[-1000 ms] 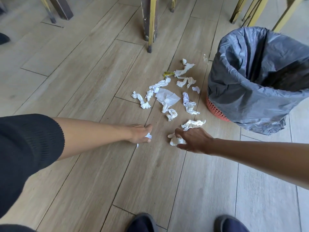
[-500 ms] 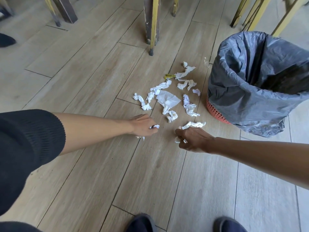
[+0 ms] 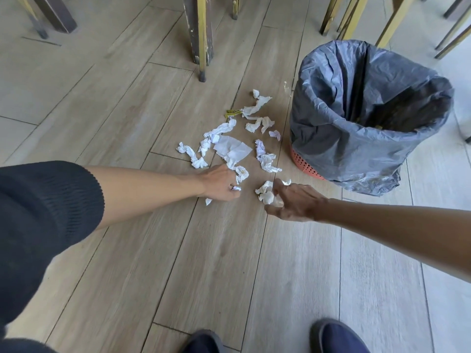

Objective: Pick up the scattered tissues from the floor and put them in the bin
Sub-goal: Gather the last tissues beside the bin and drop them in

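Several crumpled white tissues (image 3: 233,149) lie scattered on the wooden floor (image 3: 216,250), left of a bin (image 3: 362,115) lined with a grey bag over an orange basket. My left hand (image 3: 220,183) is closed around a small tissue, with bits of it showing at the fingers and below the palm. It sits beside a crumpled tissue (image 3: 241,173) on the floor. My right hand (image 3: 293,203) holds a wad of tissue (image 3: 266,193) in its curled fingers, palm turned partly up, just off the floor near the bin's base.
Chair and table legs (image 3: 201,36) stand beyond the tissues, more yellow legs (image 3: 356,16) behind the bin. A small yellow-green scrap (image 3: 233,112) lies among the far tissues. My two dark shoes (image 3: 334,337) are at the bottom edge.
Both hands have closed on tissues and shifted forward toward the pile. The right hand has turned palm up with its wad gathered, picking up the strip that lay beside it.
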